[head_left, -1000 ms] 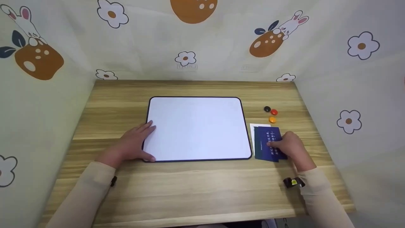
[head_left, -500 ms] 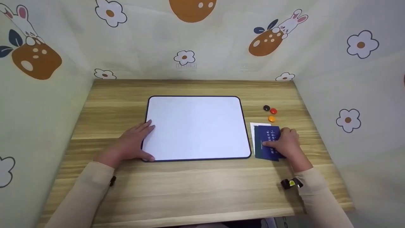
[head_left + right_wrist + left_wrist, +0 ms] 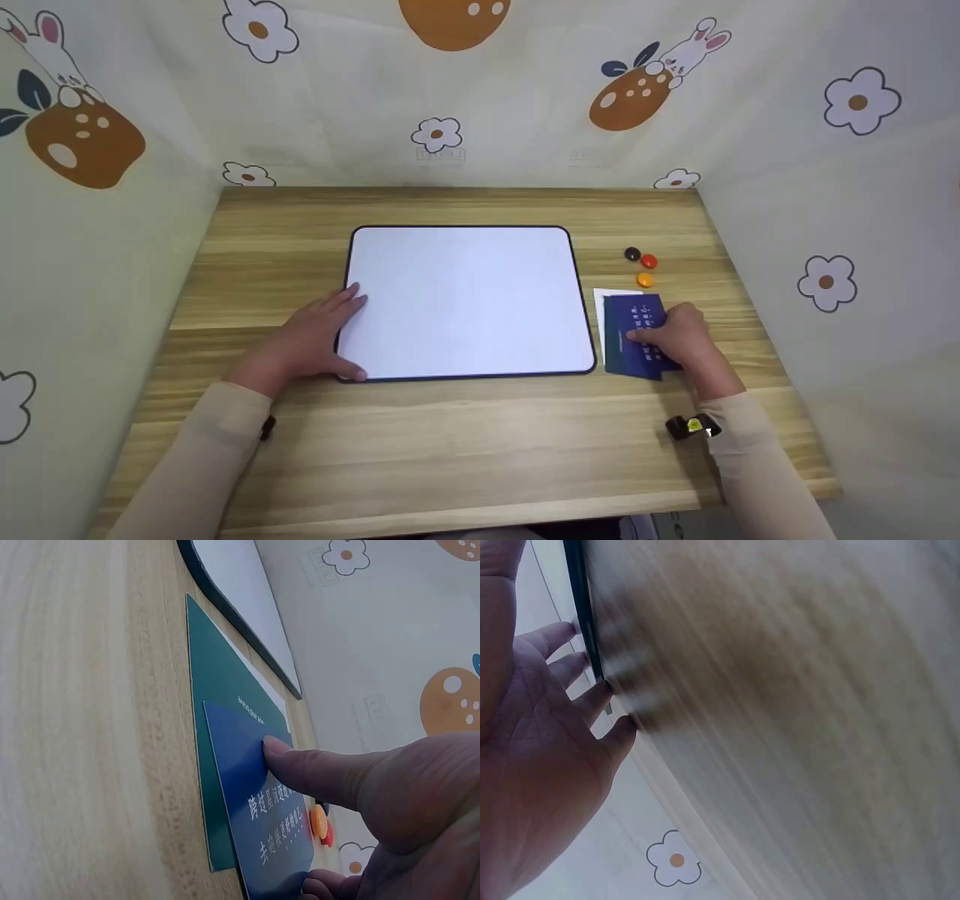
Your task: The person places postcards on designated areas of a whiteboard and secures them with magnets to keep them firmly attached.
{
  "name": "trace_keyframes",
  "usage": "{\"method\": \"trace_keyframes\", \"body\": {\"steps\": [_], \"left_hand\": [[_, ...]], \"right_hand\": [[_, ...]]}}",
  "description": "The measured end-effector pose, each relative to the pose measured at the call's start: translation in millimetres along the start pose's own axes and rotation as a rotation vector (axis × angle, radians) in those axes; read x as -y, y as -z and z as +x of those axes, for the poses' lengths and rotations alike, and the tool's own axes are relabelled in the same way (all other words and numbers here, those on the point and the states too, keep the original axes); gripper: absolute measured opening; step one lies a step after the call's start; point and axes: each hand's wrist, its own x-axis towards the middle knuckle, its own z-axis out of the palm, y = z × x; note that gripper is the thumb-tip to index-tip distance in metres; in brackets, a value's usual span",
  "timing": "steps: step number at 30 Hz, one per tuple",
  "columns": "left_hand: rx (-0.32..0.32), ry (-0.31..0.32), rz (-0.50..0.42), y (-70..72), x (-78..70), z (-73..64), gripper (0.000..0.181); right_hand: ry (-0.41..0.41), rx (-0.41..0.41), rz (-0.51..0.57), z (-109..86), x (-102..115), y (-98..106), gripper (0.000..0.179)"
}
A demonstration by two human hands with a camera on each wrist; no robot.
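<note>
A white board (image 3: pixel 465 300) with a dark rim lies flat on the table. My left hand (image 3: pixel 311 337) rests on its left edge, fingers spread and thumb near the front corner; in the left wrist view the fingertips (image 3: pixel 622 731) touch the rim. Right of the board is a small overlapping pile of cards. My right hand (image 3: pixel 686 341) pinches the top blue card (image 3: pixel 240 765), printed with white characters, at its right side; the thumb lies on its face and the other fingers are partly hidden at the edge. Beneath lie a green card (image 3: pixel 210 675) and a white card (image 3: pixel 600 322).
Behind the cards sit three small round pieces: a black one (image 3: pixel 632 254), a red one (image 3: pixel 649 261) and an orange one (image 3: pixel 645 280). The wood table (image 3: pixel 450 450) meets patterned fabric walls (image 3: pixel 517 97) at the back and both sides.
My right hand's thumb moved left across the blue card, then back slightly right, while its fingers stretched out and drew in again. The left hand and the board stay put.
</note>
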Motion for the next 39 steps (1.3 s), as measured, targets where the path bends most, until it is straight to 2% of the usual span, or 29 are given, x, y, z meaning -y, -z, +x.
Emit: {"method": "trace_keyframes", "body": {"steps": [10, 14, 22, 29, 32, 39], "left_hand": [[0.022, 0.032, -0.016, -0.3, 1.9, 0.2, 0.134], [0.022, 0.044, -0.024, -0.1, 1.9, -1.3, 0.135], [0.014, 0.028, -0.007, -2.6, 3.2, 1.4, 0.135], [0.019, 0.032, -0.006, -3.4, 4.1, 2.1, 0.135], [0.021, 0.036, -0.007, -3.2, 4.3, 2.0, 0.136], [0.026, 0.034, -0.010, -1.9, 3.8, 1.9, 0.136]], "right_hand": [[0.030, -0.042, -0.093, -1.4, 2, 1, 0.068], [0.034, -0.026, -0.099, 0.2, 4, 1, 0.066], [0.021, -0.021, 0.002, -0.5, -1, 1, 0.079], [0.035, 0.034, 0.109, -0.5, -5, 4, 0.087], [0.052, 0.030, 0.116, -0.6, -6, 6, 0.083], [0.086, 0.000, 0.120, -1.5, -8, 15, 0.058]]}}
